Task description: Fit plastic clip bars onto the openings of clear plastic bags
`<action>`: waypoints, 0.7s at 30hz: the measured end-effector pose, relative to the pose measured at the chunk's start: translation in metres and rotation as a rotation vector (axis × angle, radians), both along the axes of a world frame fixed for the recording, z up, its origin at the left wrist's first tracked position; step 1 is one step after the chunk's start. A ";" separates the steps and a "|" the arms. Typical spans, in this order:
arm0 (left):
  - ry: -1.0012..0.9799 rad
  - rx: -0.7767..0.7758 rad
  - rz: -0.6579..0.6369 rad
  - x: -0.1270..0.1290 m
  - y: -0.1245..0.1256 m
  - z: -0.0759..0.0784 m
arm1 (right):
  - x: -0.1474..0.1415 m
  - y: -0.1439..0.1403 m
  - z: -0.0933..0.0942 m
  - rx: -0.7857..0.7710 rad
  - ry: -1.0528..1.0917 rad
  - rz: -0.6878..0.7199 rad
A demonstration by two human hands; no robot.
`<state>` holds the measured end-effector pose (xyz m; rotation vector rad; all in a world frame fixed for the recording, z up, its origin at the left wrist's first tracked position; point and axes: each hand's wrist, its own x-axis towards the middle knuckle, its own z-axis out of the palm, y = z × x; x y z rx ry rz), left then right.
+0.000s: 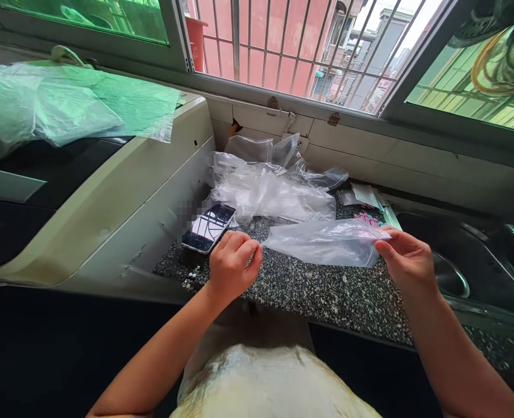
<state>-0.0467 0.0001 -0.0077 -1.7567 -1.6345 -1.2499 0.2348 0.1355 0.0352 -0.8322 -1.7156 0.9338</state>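
Note:
A clear plastic bag [322, 241] is stretched sideways between my two hands, just above the speckled stone countertop [309, 290]. My left hand [234, 261] pinches its left end with the fingers curled in. At the other end, my right hand [407, 255] grips the bag between thumb and fingers. Behind it lies a loose pile of clear plastic bags [278, 194]. A smartphone [209, 228] rests face up by my left hand, its screen reflecting the window bars. Small pink pieces [369, 219] lie partly hidden behind the held bag.
On the left stands a white and black appliance [152, 165] with plastic sheets [78, 98] on top. A sink [492, 261] is set into the counter at right. Flat packets [364, 195] lie near the back wall, below a barred window [283, 46].

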 end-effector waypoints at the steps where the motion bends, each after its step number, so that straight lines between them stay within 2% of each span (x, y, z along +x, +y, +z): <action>1: -0.029 0.012 -0.028 0.000 0.000 0.005 | -0.001 -0.001 0.003 0.025 0.021 -0.016; 5: -0.198 0.028 -0.128 0.001 0.001 0.027 | -0.006 -0.006 0.018 0.106 0.070 -0.023; 8: -0.363 -0.013 -0.201 0.000 0.008 0.035 | -0.006 -0.001 0.020 0.100 0.016 -0.059; 11: -0.491 -0.141 -0.284 -0.003 0.021 0.032 | 0.000 0.014 0.014 -0.015 -0.209 -0.087; 13: -0.555 -0.218 -0.318 -0.004 0.030 0.027 | 0.001 0.024 0.012 -0.012 -0.407 -0.107; 17: -0.543 -0.282 -0.352 -0.002 0.042 0.020 | -0.018 0.031 0.023 0.269 -0.581 -0.253; 21: -0.510 -0.292 -0.352 0.001 0.047 0.021 | -0.063 0.029 0.046 0.573 -0.655 -0.138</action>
